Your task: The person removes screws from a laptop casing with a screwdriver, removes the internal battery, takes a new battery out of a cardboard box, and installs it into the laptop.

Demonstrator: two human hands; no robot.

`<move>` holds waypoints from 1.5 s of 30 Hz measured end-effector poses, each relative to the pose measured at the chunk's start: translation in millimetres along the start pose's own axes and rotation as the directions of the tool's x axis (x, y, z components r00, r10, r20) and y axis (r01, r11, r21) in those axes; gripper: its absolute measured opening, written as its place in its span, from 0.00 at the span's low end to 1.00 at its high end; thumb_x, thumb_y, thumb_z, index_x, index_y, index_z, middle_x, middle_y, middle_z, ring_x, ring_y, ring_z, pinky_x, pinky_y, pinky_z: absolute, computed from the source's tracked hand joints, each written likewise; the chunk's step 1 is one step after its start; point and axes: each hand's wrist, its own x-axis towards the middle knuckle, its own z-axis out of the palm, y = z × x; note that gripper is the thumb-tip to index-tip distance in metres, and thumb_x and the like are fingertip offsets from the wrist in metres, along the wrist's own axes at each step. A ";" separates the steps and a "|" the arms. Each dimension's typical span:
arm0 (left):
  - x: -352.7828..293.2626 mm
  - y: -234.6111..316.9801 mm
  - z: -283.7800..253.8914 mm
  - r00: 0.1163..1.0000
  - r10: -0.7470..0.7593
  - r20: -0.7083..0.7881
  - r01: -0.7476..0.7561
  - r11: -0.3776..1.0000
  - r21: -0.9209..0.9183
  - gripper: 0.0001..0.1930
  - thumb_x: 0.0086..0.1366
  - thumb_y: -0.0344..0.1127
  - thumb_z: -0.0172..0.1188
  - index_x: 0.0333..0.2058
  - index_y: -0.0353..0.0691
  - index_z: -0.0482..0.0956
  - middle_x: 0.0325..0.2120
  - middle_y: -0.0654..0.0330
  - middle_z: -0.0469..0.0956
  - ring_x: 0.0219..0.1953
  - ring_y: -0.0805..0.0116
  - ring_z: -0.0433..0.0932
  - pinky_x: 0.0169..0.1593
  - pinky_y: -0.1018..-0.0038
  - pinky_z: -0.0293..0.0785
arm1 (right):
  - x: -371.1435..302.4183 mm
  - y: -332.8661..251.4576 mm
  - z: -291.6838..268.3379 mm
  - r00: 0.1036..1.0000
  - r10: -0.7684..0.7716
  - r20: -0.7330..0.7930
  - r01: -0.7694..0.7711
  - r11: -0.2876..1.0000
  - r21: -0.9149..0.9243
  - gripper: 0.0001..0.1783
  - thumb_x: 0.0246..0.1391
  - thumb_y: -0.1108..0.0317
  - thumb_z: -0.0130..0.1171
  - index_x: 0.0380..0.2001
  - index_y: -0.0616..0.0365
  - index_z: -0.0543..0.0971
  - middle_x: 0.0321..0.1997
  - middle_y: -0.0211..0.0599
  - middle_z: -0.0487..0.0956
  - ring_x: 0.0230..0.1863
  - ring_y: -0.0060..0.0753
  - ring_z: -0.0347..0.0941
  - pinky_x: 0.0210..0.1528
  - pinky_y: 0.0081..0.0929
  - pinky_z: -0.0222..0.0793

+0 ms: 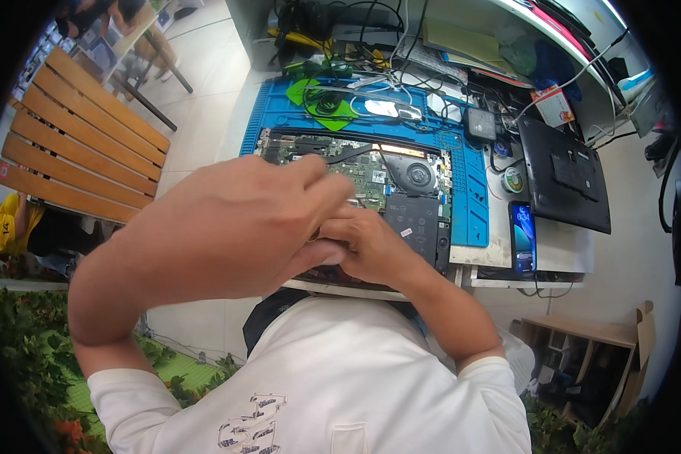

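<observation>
An opened laptop (371,180) lies on a blue work mat (473,198), its inside facing up. A green circuit board, a round black fan (416,175), a copper strip (398,150) and a black battery (416,219) show in it. Both my hands meet over the laptop's near left part. My left hand (268,216) is closed, fingers curled, held above the board and hiding much of it. Against it, my right hand (367,240) is closed too, with its fingertips bent inward. Whatever is between the fingers is hidden.
Cables and a green pad (321,106) lie beyond the laptop. To the right are a black adapter (480,123), a small round tin (513,180), a lit phone (523,236) and a dark flat panel (566,174). A slatted wooden chair (91,136) stands left.
</observation>
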 end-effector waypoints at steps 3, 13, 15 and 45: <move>0.4 7.0 -3.9 0.990 -0.122 0.067 0.112 0.985 0.131 0.14 0.66 0.31 0.70 0.49 0.39 0.80 0.39 0.55 0.78 0.35 0.51 0.82 0.37 0.57 0.78 | -0.8 5.7 5.9 0.998 -0.040 -0.057 0.040 0.999 -0.004 0.06 0.59 0.73 0.72 0.40 0.60 0.87 0.46 0.41 0.85 0.47 0.50 0.83 0.44 0.39 0.82; -8.6 -11.4 9.1 0.995 0.006 -0.101 0.005 0.994 0.110 0.14 0.67 0.33 0.70 0.48 0.38 0.81 0.40 0.55 0.78 0.41 0.52 0.82 0.43 0.58 0.78 | -29.6 -12.1 0.4 0.997 0.021 -0.079 -0.052 0.908 -0.416 0.20 0.47 0.63 0.82 0.43 0.53 0.86 0.43 0.37 0.81 0.47 0.46 0.78 0.47 0.41 0.76; -9.3 -13.8 9.4 0.991 0.036 -0.129 -0.025 0.996 0.084 0.14 0.66 0.32 0.70 0.49 0.38 0.81 0.42 0.55 0.78 0.41 0.51 0.82 0.44 0.58 0.78 | -47.4 -13.2 -1.0 1.000 0.005 -0.030 -0.019 0.864 -0.503 0.19 0.50 0.63 0.79 0.43 0.56 0.84 0.42 0.35 0.79 0.46 0.43 0.75 0.46 0.40 0.73; -9.0 -9.4 5.7 0.998 0.032 -0.047 -0.025 0.990 0.142 0.15 0.63 0.31 0.73 0.48 0.38 0.83 0.41 0.57 0.81 0.42 0.53 0.81 0.45 0.61 0.79 | -73.7 1.4 14.4 0.967 -0.246 -0.058 0.145 0.729 -0.669 0.12 0.52 0.75 0.70 0.40 0.68 0.86 0.38 0.36 0.79 0.41 0.36 0.75 0.41 0.34 0.70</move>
